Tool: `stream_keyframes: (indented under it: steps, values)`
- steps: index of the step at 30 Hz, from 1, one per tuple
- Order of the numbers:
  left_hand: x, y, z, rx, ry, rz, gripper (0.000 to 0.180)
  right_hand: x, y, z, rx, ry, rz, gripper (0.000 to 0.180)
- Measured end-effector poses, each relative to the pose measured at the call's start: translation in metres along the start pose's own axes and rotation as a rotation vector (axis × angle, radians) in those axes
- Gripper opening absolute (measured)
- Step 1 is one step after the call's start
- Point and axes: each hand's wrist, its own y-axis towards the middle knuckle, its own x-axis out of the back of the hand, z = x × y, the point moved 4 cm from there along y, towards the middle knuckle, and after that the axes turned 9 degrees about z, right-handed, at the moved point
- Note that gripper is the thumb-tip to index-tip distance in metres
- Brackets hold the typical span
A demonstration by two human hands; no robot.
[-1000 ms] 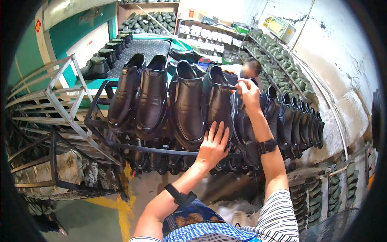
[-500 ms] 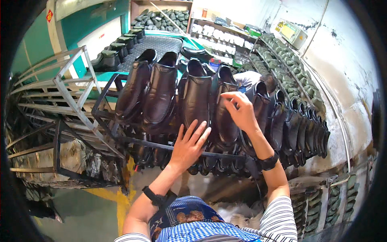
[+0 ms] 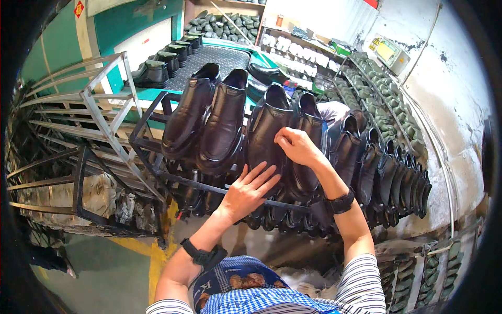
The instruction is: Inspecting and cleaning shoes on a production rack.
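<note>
A black leather slip-on shoe (image 3: 267, 120) stands toe toward me on a dark metal rack, in the middle of a row. My left hand (image 3: 247, 193) lies on its toe, fingers stretched out and slightly spread. Over the right side of the same shoe's upper is my right hand (image 3: 300, 148), its thumb and fingertips pinched together. Whatever the pinch holds, if anything, is too small to make out. Just right of it, partly behind my hand and wrist, stands another black shoe (image 3: 309, 123). Two more black shoes, one (image 3: 224, 123) beside the other (image 3: 191, 115), stand to the left.
More black shoes (image 3: 389, 170) curve away along the rack to the right, with a lower row beneath the rack's front bar (image 3: 230, 192). A grey metal frame (image 3: 99, 120) stands at left. Behind are a textured grey surface (image 3: 209, 63) and shelves of green shoe forms (image 3: 376, 89).
My right hand has moved left, from the neighbouring shoe to the middle one, and its fingers have drawn closer together. My left hand stays on the toe. The whole view has shifted slightly.
</note>
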Motion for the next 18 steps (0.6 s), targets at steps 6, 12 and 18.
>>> stream_keyframes:
  steps: [6, 12, 18]
  values:
    - [-0.001, -0.004, 0.003, 0.013, -0.001, -0.013, 0.072, -0.001, -0.002, 0.025, -0.014, -0.202, 0.052, 0.016]
    - [-0.001, -0.003, 0.001, -0.007, -0.007, -0.05, 0.074, 0.0, -0.011, 0.036, 0.14, -0.268, -0.192, 0.014]
    - [-0.004, -0.005, 0.005, 0.0, -0.033, -0.035, 0.081, -0.006, -0.004, 0.024, -0.126, -0.178, -0.113, 0.015]
